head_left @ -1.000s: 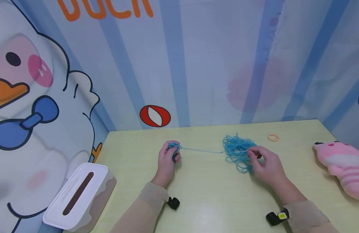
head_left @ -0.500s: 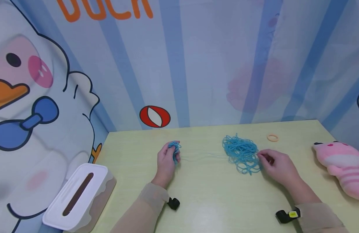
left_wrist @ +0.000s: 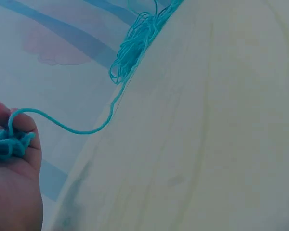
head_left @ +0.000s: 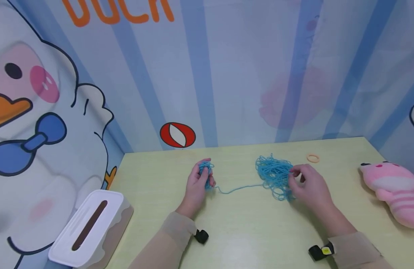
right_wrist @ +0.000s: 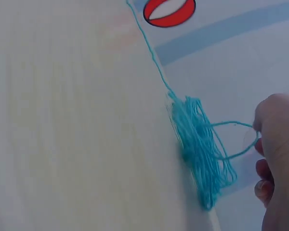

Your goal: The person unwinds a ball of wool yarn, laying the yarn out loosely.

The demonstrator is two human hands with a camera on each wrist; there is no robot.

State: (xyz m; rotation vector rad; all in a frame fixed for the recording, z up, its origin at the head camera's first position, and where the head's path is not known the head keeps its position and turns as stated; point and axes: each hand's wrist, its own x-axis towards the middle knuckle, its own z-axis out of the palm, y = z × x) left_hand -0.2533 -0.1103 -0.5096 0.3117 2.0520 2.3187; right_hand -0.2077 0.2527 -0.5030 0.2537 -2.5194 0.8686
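Observation:
A loose tangle of blue cord (head_left: 274,172) lies on the table right of centre. The left hand (head_left: 195,185) grips a small bundle of the same cord (head_left: 205,170), the thumb pressed over it. From that bundle a slack single strand (head_left: 238,188) runs across to the tangle, curving down in the left wrist view. At the tangle's right side is the right hand (head_left: 309,186). In the right wrist view, the thumb and forefinger of this hand pinch a loop (right_wrist: 233,123) drawn out of the tangle (right_wrist: 197,149). The fingers hide part of the pinch.
A pale orange ring (head_left: 312,158) lies behind the right hand. At the right edge rests a pink striped plush toy (head_left: 393,186). A white-lidded box with a slot (head_left: 107,220) stands at the left. A printed curtain (head_left: 240,74) hangs behind the table (head_left: 247,231).
The right hand moved right off the tangle, then back left to its side. The strand between the hands went from taut to slack. The left hand shifted slightly right and turned.

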